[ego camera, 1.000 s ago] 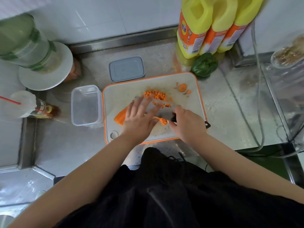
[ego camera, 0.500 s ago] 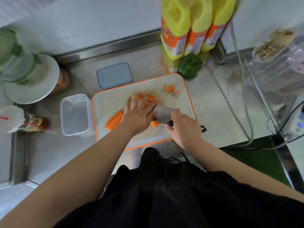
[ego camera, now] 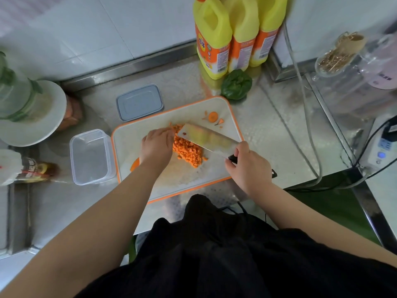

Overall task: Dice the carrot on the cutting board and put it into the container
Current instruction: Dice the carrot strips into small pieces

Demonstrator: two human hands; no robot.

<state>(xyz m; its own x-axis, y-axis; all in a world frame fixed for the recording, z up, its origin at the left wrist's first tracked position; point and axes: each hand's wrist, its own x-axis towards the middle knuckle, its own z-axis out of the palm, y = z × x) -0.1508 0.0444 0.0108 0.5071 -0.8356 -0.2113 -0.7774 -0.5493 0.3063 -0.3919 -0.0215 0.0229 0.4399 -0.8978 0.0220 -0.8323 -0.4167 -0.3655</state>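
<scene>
The board holds a pile of dice. The empty container touches its left edge. The right hand grips the knife, hiding its handle. The left hand, fingers curled beside the dice, covers most of the uncut carrot; whether it holds anything is unclear.

The cutting board lies before me; the container touches its left edge, with the lid behind both. Diced carrot sits mid-board between my left hand and right hand
</scene>
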